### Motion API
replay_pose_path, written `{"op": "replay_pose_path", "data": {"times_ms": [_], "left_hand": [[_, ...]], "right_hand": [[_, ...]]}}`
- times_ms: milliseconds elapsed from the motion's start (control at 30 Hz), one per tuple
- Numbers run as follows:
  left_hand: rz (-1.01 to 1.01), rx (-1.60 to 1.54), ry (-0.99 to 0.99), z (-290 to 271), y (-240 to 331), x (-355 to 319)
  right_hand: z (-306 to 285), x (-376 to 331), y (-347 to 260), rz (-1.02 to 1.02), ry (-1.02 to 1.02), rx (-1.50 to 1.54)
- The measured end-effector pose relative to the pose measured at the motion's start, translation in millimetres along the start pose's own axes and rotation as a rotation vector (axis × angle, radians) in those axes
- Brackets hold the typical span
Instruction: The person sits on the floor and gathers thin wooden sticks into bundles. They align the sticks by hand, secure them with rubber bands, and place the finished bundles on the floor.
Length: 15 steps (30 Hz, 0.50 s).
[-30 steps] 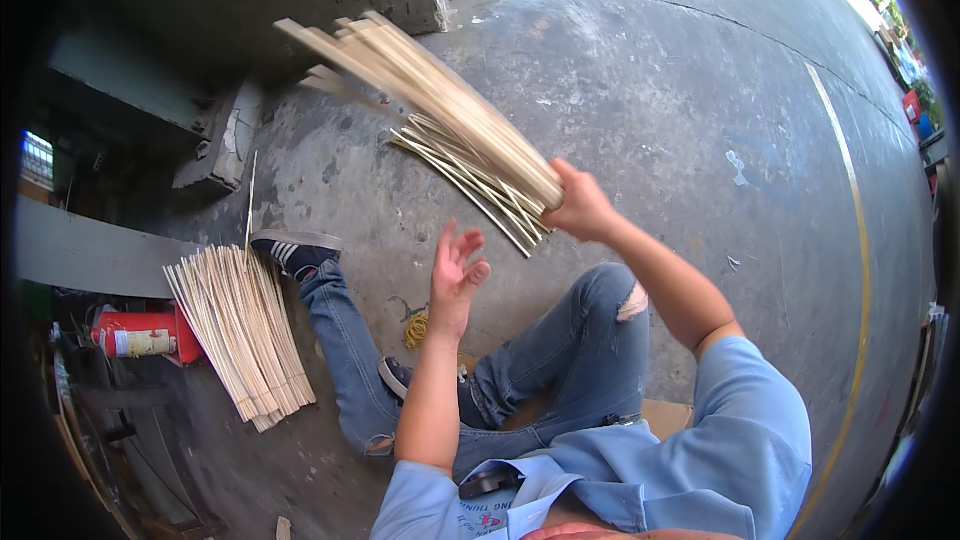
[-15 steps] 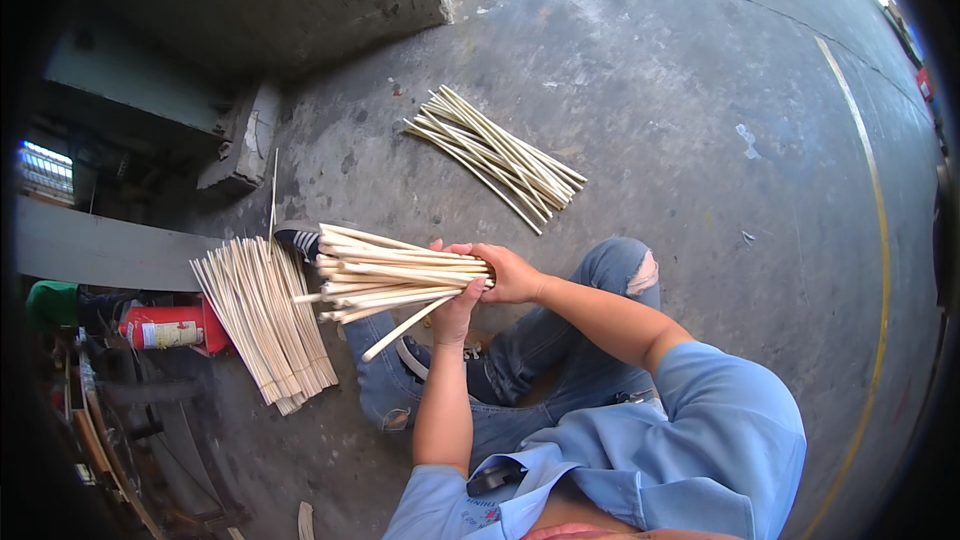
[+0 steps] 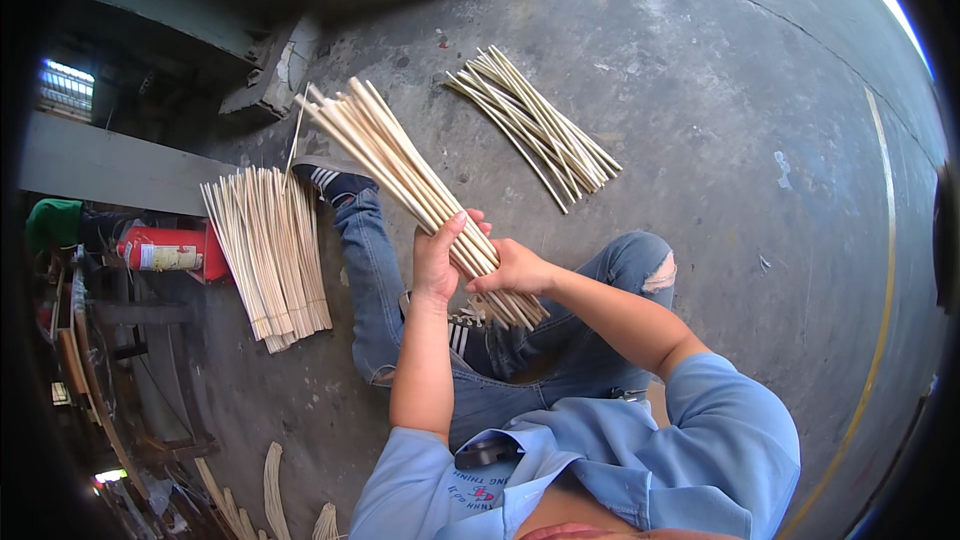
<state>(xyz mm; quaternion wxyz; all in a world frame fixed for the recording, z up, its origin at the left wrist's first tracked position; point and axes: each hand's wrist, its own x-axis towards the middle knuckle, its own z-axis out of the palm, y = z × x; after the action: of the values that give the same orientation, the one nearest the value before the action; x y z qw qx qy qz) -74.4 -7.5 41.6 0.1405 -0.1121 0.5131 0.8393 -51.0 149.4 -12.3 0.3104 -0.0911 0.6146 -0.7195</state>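
The wooden-stick bundle now slants forward-left instead of pointing sideways. Left hand and right hand grasp it, keeping it gathered.

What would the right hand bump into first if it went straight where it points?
Past the sticks in its grip, the right hand would probably meet the left hand first, though depth is unclear.

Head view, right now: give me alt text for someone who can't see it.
A left hand and a right hand grip a slanting bundle of pale sticks above jeans-clad legs. Beyond, a loose pile of sticks lies on the grey floor; at left, a fanned bundle sits beside a dark striped shoe and a red cylinder.
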Motion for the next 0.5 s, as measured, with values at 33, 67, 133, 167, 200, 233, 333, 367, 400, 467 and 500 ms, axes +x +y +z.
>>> {"op": "replay_pose_path", "data": {"times_ms": [33, 67, 133, 167, 200, 233, 333, 367, 400, 467, 500], "left_hand": [[-0.058, -0.011, 0.003, -3.9, -3.2, -3.0], [-0.106, -0.013, 0.007, -12.1, -6.3, -7.6], [-0.169, -0.036, 0.005, -20.1, -18.9, -9.0], [-0.180, -0.053, 0.018, -22.8, -24.9, -11.5], [-0.190, -0.069, 0.033, -26.3, -30.1, -14.3], [-0.196, -0.077, 0.052, -30.6, -34.2, -17.3], [-0.260, -0.053, 0.074, -41.9, -40.1, -29.4], [-0.265, -0.030, -0.001, -40.6, -41.7, -30.4], [-0.287, -0.003, -0.019, -32.7, -45.7, -28.4], [-0.321, 0.059, -0.025, -26.6, -50.0, -30.4], [-0.309, 0.069, -0.038, -26.9, -52.1, -32.6]], "right_hand": [[10.2, -5.6, -3.1, 0.071, 0.031, 0.023], [21.6, -8.8, -8.3, 0.129, 0.056, 0.047], [22.4, -13.8, -7.7, 0.151, -0.003, -0.047], [18.3, -19.1, -3.7, 0.140, -0.070, -0.133], [14.2, -24.0, -0.2, 0.128, -0.140, -0.217], [1.8, -22.6, 2.6, 0.240, -0.301, -0.074], [-28.5, -13.7, -1.5, 0.312, 0.016, 0.108], [-32.0, -9.2, -0.5, 0.233, 0.067, 0.116], [-35.9, -2.7, 2.5, 0.153, 0.129, 0.119], [-32.7, 2.7, 7.5, 0.068, 0.158, 0.164], [-26.7, 4.0, 8.6, 0.062, 0.125, 0.208]]}}
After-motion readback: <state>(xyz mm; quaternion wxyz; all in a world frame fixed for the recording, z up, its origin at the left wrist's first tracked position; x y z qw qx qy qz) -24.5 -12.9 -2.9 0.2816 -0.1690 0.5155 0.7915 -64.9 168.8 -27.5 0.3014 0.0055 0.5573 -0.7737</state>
